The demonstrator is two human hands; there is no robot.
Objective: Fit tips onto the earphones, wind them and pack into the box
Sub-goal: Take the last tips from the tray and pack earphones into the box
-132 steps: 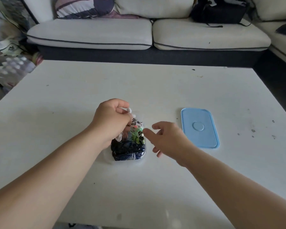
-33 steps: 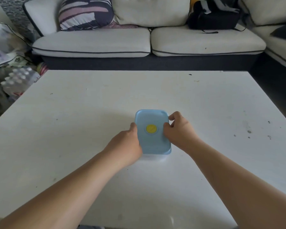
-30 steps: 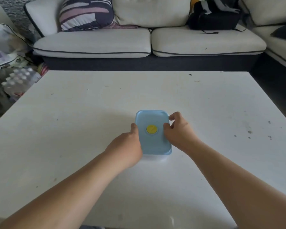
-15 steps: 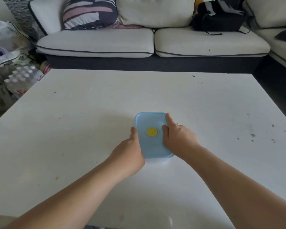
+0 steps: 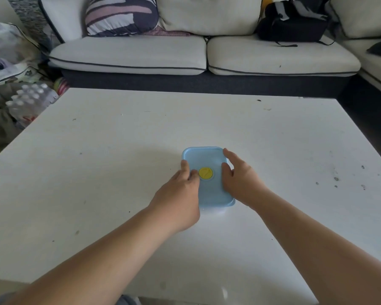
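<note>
Closing step, head view: I am pressing the pale blue lid point(image 5: 209, 190) down onto the box point(image 5: 213, 209), which is sitting near the middle of the white tabletop point(image 5: 119, 161). My left hand point(image 5: 178, 199) is lying over the lid's left side with two fingertips point(image 5: 185, 166) just beside the yellow disc point(image 5: 205, 173) at its centre. My right hand point(image 5: 240, 179) is covering the right edge, with one finger reaching along the rim. Neither grip is closing around anything; both are flat and pushing. I am judging the earphones to be inside, but the lid is hiding them. The lid is a smooth, shallow plastic rectangle with rounded corners and a raised rim. The base is showing only as a clear sliver at the near edge. The tabletop is matte and lightly speckled. The next move is calling for even pressure around the rim until every corner is seating.
</note>
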